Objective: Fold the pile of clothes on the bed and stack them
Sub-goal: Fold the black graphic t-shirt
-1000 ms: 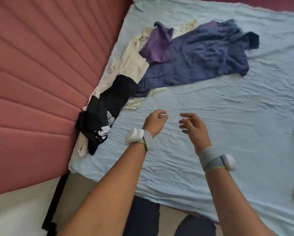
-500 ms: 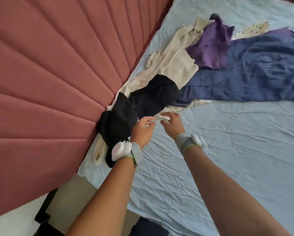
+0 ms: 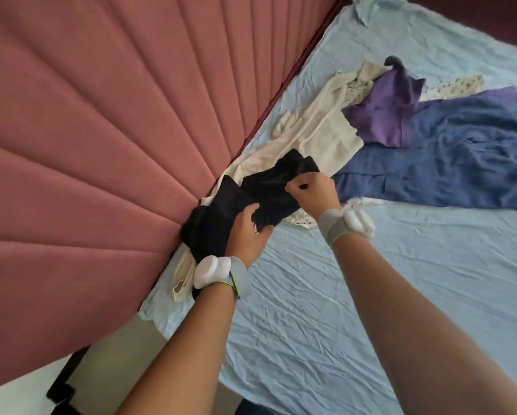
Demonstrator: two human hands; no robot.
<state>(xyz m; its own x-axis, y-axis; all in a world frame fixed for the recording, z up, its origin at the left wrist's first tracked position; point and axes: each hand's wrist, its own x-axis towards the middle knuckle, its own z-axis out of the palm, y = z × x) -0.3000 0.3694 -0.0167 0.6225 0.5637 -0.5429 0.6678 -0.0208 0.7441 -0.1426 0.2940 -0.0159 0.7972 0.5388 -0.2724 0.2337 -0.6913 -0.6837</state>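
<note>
Both hands grasp the black garment [image 3: 221,211] beside the pink headboard [image 3: 101,130] — left hand [image 3: 246,232] curled around its lower edge, right hand [image 3: 312,190] pinching its upper part. It seems bunched — folds unclear.

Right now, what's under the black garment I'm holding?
Cream clothing runs beneath the black garment, and a patterned white piece pokes out under the right hand. Anything deeper is covered.

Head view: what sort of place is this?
Most likely a bedroom: a pale blue bedsheet, a pink padded headboard, and loose clothes, with both hands gripping a black garment.
</note>
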